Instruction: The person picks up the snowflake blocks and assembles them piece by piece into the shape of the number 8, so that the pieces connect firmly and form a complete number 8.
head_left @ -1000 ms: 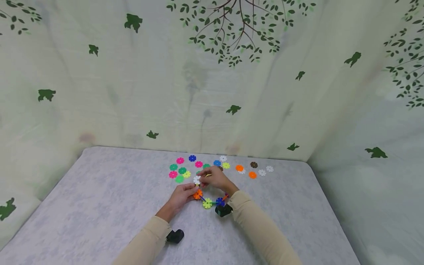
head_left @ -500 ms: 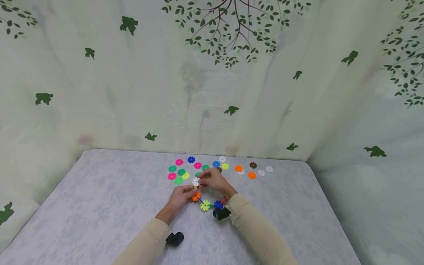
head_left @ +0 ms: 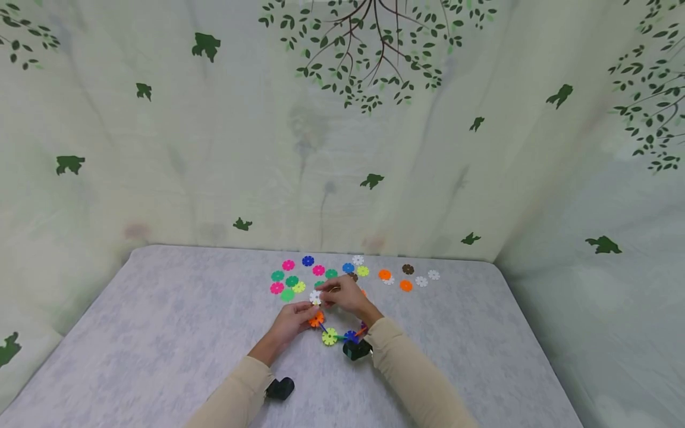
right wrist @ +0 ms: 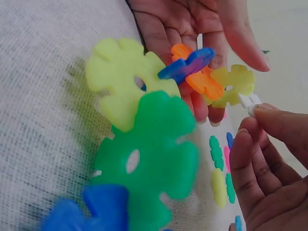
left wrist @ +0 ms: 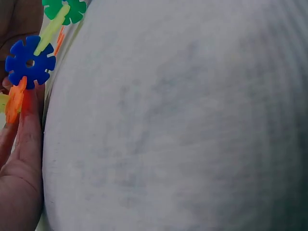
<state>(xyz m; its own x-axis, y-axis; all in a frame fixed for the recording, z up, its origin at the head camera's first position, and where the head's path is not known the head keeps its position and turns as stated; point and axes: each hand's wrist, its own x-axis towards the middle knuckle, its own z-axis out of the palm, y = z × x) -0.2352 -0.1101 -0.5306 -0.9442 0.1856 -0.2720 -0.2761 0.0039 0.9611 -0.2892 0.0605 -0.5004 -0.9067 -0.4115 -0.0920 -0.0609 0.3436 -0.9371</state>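
Note:
My left hand (head_left: 291,324) holds one end of a chain of interlocking plastic snowflake discs, its fingers behind an orange disc (head_left: 317,319) and a yellow disc (right wrist: 233,84). In the right wrist view its thumb stands over that end. Between thumb and fingertips my right hand (head_left: 345,295) pinches a white snowflake disc (right wrist: 249,102), which meets the yellow disc's edge. From there the chain curves toward me through a blue disc (right wrist: 187,65), a yellow-green disc (head_left: 329,336), a green disc (right wrist: 144,159) and another blue disc (head_left: 351,337). My right forearm hides its far side.
Loose discs lie spread along the table's back: a pink disc (head_left: 288,265), a brown disc (head_left: 408,269), an orange disc (head_left: 406,286), a white disc (head_left: 434,275) and several others. The grey tabletop (head_left: 176,333) ends at a printed leaf curtain (head_left: 299,148).
The head view has shifted slightly, so the hands and table appear a little lower and farther left. Both hands keep their holds, the white disc staying at the chain's end.

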